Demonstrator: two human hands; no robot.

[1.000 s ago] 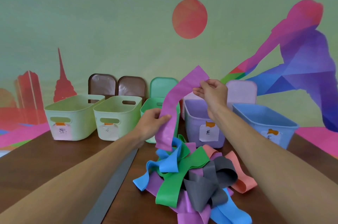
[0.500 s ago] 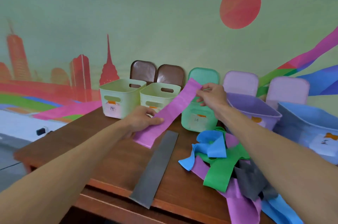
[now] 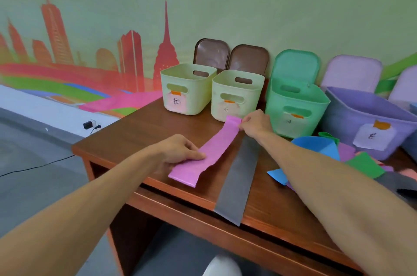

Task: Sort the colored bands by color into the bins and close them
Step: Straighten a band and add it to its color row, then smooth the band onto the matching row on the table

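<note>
Long flat pink rubber band [image 3: 209, 154] lies on brown wooden table [image 3: 135, 138], just left of long flat grey rubber band [image 3: 237, 178] and nearly parallel to it. Its long axis runs near-left to far-right, toward the pale-yellow plastic bin [image 3: 237, 95] beyond the grey band's far end. Left hand [image 3: 180, 151] grips the near half, thumb on top. Right hand [image 3: 255, 123] pinches the far end, which curls up, and is the hand nearer the bins. Probably smoothing or folding before binning. Bin labels unreadable, bin insides hidden. The loose pile of mixed bands [image 3: 316, 147] right of the grey band is partly covered by the forearm and cut off.
</note>
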